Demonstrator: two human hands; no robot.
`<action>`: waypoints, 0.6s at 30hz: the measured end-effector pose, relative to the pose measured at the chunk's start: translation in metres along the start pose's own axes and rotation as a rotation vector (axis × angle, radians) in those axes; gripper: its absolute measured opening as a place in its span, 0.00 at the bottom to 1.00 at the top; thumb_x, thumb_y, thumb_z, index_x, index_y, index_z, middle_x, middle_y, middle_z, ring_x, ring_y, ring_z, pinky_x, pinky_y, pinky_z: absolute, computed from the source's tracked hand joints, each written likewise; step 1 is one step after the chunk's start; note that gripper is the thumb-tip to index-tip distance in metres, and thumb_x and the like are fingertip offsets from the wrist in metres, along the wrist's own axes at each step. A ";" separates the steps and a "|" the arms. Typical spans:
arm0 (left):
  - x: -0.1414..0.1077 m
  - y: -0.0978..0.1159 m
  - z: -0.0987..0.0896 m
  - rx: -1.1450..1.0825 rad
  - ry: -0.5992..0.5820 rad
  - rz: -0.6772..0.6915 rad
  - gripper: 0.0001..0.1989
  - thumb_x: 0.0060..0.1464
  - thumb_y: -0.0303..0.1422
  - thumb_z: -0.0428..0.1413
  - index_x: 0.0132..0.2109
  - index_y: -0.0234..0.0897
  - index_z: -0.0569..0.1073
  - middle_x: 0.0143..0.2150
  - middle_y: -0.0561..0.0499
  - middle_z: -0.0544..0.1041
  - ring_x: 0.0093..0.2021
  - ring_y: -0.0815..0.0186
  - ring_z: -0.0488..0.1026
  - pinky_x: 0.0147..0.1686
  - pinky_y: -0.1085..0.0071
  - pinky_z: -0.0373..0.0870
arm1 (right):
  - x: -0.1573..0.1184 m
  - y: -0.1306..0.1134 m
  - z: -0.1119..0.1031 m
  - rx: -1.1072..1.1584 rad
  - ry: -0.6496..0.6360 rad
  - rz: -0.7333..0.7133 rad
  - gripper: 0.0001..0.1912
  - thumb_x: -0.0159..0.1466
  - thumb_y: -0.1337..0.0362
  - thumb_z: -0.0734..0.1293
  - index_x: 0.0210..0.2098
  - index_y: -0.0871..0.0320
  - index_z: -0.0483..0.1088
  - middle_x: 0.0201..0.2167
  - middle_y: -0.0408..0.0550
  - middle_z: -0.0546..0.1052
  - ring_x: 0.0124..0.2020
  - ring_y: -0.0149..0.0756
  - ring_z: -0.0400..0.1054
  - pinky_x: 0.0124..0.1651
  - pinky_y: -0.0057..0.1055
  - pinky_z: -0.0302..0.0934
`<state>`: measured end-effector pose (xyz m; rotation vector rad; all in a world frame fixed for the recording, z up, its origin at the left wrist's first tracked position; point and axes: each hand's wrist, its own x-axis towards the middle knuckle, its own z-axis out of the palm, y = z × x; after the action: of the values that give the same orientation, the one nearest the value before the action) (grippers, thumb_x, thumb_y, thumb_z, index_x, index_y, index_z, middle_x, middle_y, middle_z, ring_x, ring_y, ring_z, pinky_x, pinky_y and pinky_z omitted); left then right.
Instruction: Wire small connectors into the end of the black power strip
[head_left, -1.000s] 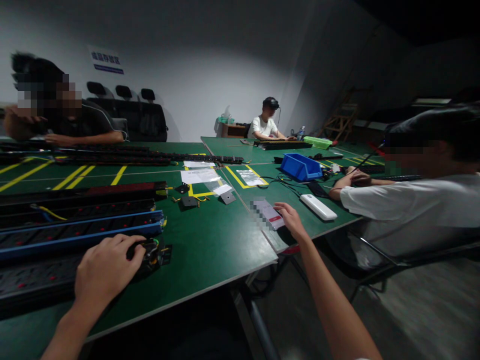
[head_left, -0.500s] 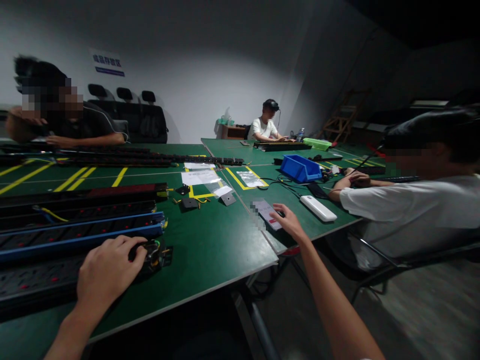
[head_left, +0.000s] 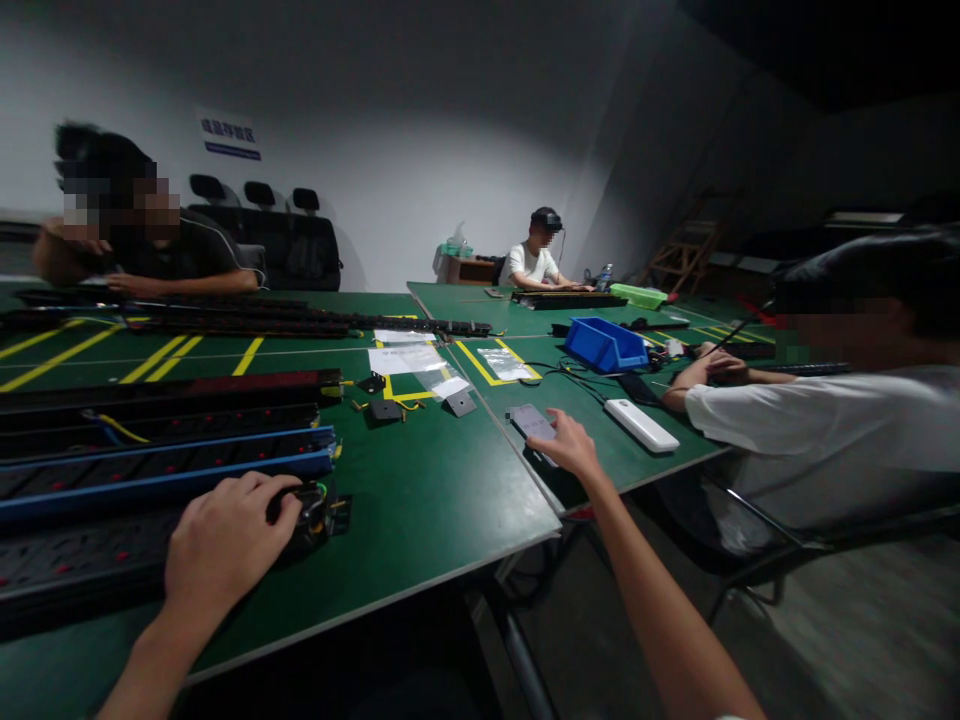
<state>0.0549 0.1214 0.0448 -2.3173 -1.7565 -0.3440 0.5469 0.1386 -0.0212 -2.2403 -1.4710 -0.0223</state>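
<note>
My left hand (head_left: 229, 540) is wrapped over the right end of a black power strip (head_left: 90, 565) with red-dotted sockets. Loose wires and a small end bracket (head_left: 339, 516) stick out past my fingertips. Behind it lie a blue-edged power strip (head_left: 165, 472) and a black strip (head_left: 172, 392). My right hand (head_left: 568, 447) reaches across to a smartphone (head_left: 531, 425) lying flat on the green table (head_left: 420, 500). Its fingers are apart over the lower part of the screen, thumb near the left edge.
Beyond the phone are a white power bank (head_left: 641, 425) with cables and a blue bin (head_left: 606, 345). Small black plates (head_left: 385, 411), papers (head_left: 405, 360) and a plastic bag (head_left: 504, 364) lie mid-table. One person (head_left: 817, 390) sits close at right; two others sit across.
My right hand has shifted slightly down and left over the phone, and the screen's picture has changed. My left hand keeps its hold. The view has moved slightly.
</note>
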 end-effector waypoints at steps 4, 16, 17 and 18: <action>-0.001 0.000 0.001 0.038 -0.011 -0.003 0.22 0.61 0.39 0.42 0.48 0.43 0.80 0.44 0.45 0.80 0.44 0.53 0.75 0.41 0.59 0.66 | 0.001 0.002 0.002 0.008 0.003 0.011 0.38 0.53 0.46 0.70 0.60 0.55 0.66 0.49 0.56 0.76 0.50 0.54 0.69 0.47 0.41 0.62; -0.001 0.003 -0.001 0.021 -0.023 -0.014 0.23 0.61 0.39 0.42 0.49 0.40 0.80 0.45 0.44 0.80 0.45 0.52 0.74 0.44 0.58 0.65 | 0.001 -0.002 0.004 -0.013 -0.001 0.029 0.38 0.53 0.47 0.69 0.60 0.55 0.65 0.51 0.59 0.73 0.53 0.56 0.66 0.49 0.45 0.61; -0.001 0.003 -0.001 0.024 -0.025 -0.014 0.23 0.61 0.38 0.42 0.49 0.40 0.80 0.46 0.45 0.80 0.45 0.53 0.74 0.44 0.58 0.65 | 0.000 -0.002 0.005 -0.016 -0.001 0.032 0.37 0.54 0.47 0.69 0.60 0.55 0.65 0.51 0.59 0.73 0.53 0.57 0.66 0.50 0.46 0.61; -0.001 0.003 -0.001 0.027 -0.024 -0.015 0.23 0.61 0.38 0.42 0.49 0.40 0.80 0.46 0.45 0.80 0.46 0.53 0.74 0.44 0.59 0.65 | -0.001 -0.001 0.005 -0.018 -0.002 0.035 0.37 0.54 0.47 0.68 0.60 0.55 0.65 0.52 0.59 0.73 0.53 0.57 0.66 0.50 0.46 0.61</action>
<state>0.0575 0.1195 0.0454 -2.2997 -1.7795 -0.2946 0.5442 0.1405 -0.0256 -2.2803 -1.4377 -0.0221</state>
